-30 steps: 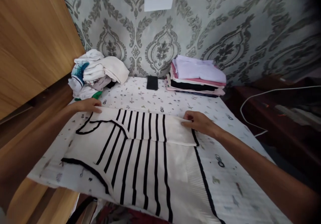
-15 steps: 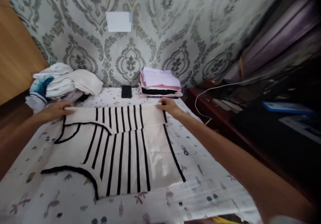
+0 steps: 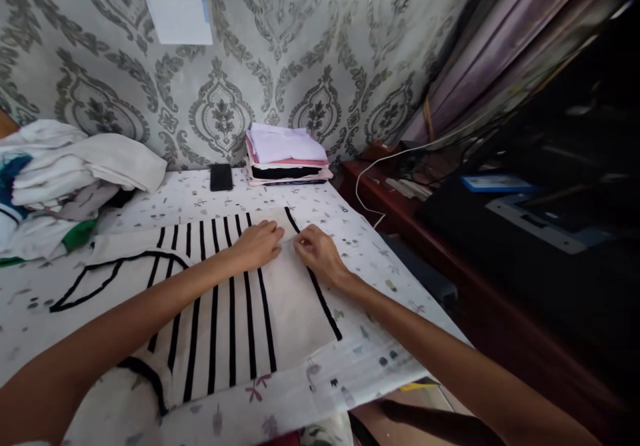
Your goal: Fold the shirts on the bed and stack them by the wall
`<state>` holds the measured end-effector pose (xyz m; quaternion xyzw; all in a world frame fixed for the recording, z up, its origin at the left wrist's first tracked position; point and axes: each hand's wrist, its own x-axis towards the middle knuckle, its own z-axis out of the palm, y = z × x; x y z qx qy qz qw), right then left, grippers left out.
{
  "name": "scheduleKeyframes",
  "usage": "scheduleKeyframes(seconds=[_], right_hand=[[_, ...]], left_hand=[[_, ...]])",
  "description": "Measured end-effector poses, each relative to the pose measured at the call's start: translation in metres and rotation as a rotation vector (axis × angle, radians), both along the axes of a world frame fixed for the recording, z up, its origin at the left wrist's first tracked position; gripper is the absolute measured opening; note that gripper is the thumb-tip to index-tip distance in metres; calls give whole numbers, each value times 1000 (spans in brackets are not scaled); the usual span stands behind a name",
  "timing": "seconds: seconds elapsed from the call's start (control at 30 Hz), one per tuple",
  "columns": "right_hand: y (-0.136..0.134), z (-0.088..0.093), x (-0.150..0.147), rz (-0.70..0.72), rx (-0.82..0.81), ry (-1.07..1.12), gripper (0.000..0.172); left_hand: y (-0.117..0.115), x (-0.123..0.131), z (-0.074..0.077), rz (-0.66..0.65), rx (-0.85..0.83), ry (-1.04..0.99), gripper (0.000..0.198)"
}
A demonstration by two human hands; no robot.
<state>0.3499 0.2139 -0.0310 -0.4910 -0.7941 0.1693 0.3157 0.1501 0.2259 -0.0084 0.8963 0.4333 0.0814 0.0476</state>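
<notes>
A cream knit top with black stripes and black trim lies spread on the bed, its far side folded over toward me. My left hand rests on the folded strip near the hem end, palm down, the fingers loosely bent and apart from the thumb. Just right of it, my right hand pinches the fabric at the black-trimmed hem, where the folded layer ends. My left forearm crosses over the stripes and hides part of the top's middle and neck side.
A loose heap of white clothes lies at the left. Against the wall are a black phone and a stack of folded clothes. A dark red wooden ledge with a white cable runs along the right.
Both hands have let go of the far fold's ends. My left hand has moved right across the top to the hem end, and my right hand has come nearer. The view has turned right.
</notes>
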Motion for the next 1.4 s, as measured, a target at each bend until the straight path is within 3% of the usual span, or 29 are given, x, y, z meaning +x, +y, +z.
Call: scheduleKeyframes(seconds=[0.1, 0.27, 0.4, 0.57, 0.73, 0.87, 1.0, 1.13, 1.2, 1.33, 1.4], right_hand=[[-18, -12, 3, 68, 17, -133, 19], [-16, -25, 9, 40, 79, -208, 33], [-13, -25, 11, 4, 49, -187, 26], [-13, -20, 13, -33, -1, -103, 20], [-7, -16, 10, -64, 99, -151, 37], [2, -15, 3, 27, 255, -330, 33], [6, -15, -1, 85, 295, -392, 29], [6, -11, 0, 59, 331, -423, 30], [6, -9, 3, 68, 326, -455, 30], [8, -8, 16, 188, 276, -497, 38], [11, -7, 24, 235, 255, -484, 43]], left_hand=[[12, 11, -8, 55, 59, 5, 20], [15, -6, -2, 6, -21, -174, 20], [10, -12, -1, -73, -84, -208, 21], [-4, -17, -4, -70, -84, -151, 24], [-47, -60, -6, 15, 87, 2, 29], [-81, -107, -7, 203, 190, 141, 31], [-87, -135, -1, 266, 159, 203, 28], [-85, -145, 10, 273, 209, 162, 30], [-89, -146, 14, 278, 155, 110, 29], [-100, -158, 18, 211, -116, -39, 21], [-102, -181, 20, 300, -162, -197, 24]])
